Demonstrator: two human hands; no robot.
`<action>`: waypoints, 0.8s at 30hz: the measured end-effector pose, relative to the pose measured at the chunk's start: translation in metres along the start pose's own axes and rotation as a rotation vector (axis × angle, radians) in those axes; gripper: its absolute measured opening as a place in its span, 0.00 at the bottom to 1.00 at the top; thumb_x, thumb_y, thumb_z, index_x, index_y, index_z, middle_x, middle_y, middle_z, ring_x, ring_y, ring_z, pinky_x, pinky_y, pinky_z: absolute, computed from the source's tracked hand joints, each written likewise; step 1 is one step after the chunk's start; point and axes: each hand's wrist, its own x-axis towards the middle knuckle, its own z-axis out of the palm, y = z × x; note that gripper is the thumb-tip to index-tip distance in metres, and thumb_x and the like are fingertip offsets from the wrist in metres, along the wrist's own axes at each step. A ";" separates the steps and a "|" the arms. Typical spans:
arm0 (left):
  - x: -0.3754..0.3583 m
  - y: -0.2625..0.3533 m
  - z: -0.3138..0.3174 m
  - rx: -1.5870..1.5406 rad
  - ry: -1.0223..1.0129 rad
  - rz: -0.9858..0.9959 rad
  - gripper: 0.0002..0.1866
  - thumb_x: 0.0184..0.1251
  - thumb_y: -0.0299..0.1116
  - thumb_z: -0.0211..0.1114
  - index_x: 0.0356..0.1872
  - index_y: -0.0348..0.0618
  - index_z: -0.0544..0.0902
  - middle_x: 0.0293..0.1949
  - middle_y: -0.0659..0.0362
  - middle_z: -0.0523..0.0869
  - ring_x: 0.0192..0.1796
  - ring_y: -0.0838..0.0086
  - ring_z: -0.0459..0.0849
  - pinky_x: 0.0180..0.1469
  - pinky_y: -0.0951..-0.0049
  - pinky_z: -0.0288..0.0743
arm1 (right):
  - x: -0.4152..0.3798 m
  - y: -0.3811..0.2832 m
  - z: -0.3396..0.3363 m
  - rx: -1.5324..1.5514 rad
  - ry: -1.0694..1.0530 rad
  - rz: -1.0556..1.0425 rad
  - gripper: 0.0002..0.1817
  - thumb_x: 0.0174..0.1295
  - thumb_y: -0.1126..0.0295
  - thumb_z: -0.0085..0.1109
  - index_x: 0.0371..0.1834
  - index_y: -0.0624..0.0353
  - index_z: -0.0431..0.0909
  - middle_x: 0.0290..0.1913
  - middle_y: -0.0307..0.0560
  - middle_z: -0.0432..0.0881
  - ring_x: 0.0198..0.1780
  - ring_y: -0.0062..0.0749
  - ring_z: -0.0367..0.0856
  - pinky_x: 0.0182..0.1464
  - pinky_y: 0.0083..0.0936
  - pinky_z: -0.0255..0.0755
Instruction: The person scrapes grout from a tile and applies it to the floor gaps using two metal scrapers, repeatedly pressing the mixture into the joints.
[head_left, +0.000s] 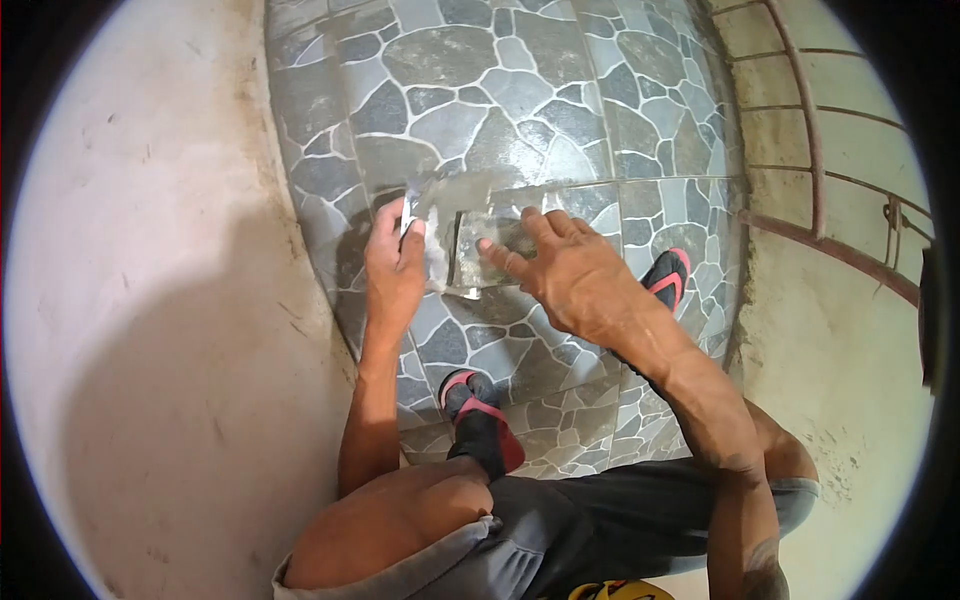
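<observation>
My left hand (395, 265) is closed on the left edge of a thin flat piece with a pale, white-edged rim (433, 262), thumb on top and fingers beneath. Grey, wet-looking paste is smeared across this piece and beyond its far side. Over its right part lies a grey rectangular plate (478, 262) with a dark left edge. My right hand (575, 265) grips the plate from the right, thumb across its top and the other fingers bent at its far edge; whether it is a scraper or a tile piece I cannot tell.
Stone-patterned floor tiles (450, 130) stretch ahead between a stained pale wall (150, 230) on the left and another on the right. A rusty metal frame (815, 130) stands along the right side. My feet, in red-strapped flip-flops (505, 435), are planted behind and right of the work.
</observation>
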 end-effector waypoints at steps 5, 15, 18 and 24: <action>-0.006 0.003 0.005 -0.086 0.066 -0.086 0.17 0.76 0.26 0.52 0.62 0.32 0.71 0.50 0.54 0.83 0.50 0.78 0.79 0.53 0.77 0.71 | -0.020 0.023 -0.010 -0.141 -0.248 0.174 0.26 0.57 0.72 0.58 0.63 0.52 0.78 0.54 0.58 0.76 0.57 0.51 0.77 0.56 0.39 0.75; -0.007 -0.003 0.000 -0.137 0.030 -0.105 0.19 0.76 0.27 0.52 0.63 0.31 0.70 0.52 0.53 0.82 0.51 0.76 0.80 0.55 0.76 0.71 | -0.066 0.121 0.104 -0.074 0.132 0.653 0.33 0.62 0.59 0.64 0.72 0.44 0.67 0.46 0.62 0.79 0.38 0.58 0.84 0.40 0.45 0.80; -0.007 -0.001 0.005 -0.128 0.005 -0.092 0.19 0.76 0.28 0.53 0.63 0.30 0.70 0.53 0.53 0.82 0.52 0.76 0.80 0.56 0.76 0.71 | -0.054 0.108 0.133 -0.136 -0.153 0.785 0.36 0.64 0.51 0.60 0.74 0.48 0.63 0.52 0.65 0.77 0.45 0.55 0.85 0.44 0.45 0.81; -0.008 -0.002 0.005 -0.158 -0.004 -0.098 0.19 0.77 0.28 0.53 0.64 0.30 0.70 0.53 0.53 0.82 0.52 0.76 0.80 0.55 0.77 0.71 | -0.039 0.100 0.093 -0.054 -0.310 0.831 0.36 0.66 0.50 0.57 0.76 0.48 0.61 0.55 0.65 0.75 0.47 0.55 0.85 0.46 0.44 0.81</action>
